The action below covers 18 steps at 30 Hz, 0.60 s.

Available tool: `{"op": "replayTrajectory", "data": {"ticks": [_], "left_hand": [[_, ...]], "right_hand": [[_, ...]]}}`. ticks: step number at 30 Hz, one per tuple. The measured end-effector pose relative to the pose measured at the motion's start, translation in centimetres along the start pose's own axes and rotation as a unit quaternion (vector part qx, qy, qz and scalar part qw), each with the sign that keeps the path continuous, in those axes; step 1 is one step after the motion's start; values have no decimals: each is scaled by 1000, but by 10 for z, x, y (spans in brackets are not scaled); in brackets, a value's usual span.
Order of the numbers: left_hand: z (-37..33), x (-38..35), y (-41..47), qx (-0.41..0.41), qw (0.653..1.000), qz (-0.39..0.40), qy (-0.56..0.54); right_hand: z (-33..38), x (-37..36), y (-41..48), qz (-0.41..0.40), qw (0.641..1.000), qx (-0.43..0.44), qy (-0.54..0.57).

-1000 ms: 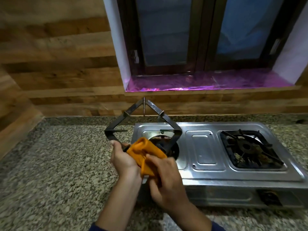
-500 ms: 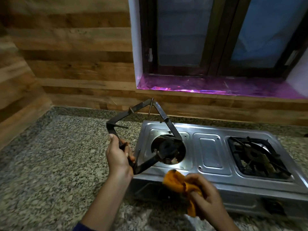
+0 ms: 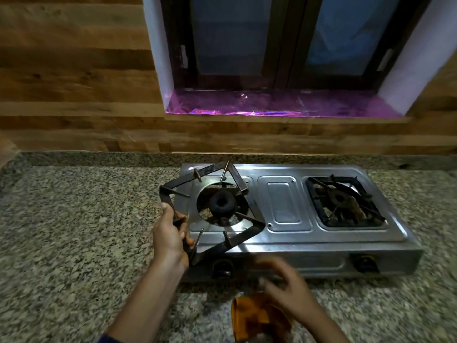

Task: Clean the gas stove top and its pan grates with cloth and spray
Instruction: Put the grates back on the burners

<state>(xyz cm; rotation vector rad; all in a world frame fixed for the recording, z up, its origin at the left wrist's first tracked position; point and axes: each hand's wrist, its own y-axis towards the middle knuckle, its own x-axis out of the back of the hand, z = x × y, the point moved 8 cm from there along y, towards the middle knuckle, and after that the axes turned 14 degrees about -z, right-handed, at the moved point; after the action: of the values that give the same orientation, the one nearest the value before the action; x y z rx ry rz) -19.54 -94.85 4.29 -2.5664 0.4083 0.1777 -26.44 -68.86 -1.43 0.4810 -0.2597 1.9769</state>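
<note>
Speckled grey granite counter runs under wood-plank wall and a dark window at twelve o'clock. On it sits the steel two-burner gas stove. The left hand grasps the black square iron pan grate by its nine o'clock rail, tilted over the left burner; it looks rigid, heavy, possibly greasy. At six o'clock the blurred right hand, fingers spread and released, hovers over the soft orange cloth.

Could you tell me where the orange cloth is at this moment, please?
In the head view, the orange cloth lies on the granite counter near the bottom edge, in front of the stove, just below the blurred right hand.
</note>
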Motion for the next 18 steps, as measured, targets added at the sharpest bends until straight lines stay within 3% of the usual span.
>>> {"op": "replayTrajectory", "data": {"ticks": [3,9,16,18], "left_hand": [[11,-7,-2,8,999,21,31],[18,-24,-1,-8,994,77,80],[-11,-34,27,-114,980,82,143],[-24,-35,38,-199,952,95,213]], "right_hand": [[34,19,25,-64,984,-49,159],[64,32,49,-159,965,-6,210],[81,34,66,-164,941,-4,296],[75,31,72,-164,939,-21,303]]}}
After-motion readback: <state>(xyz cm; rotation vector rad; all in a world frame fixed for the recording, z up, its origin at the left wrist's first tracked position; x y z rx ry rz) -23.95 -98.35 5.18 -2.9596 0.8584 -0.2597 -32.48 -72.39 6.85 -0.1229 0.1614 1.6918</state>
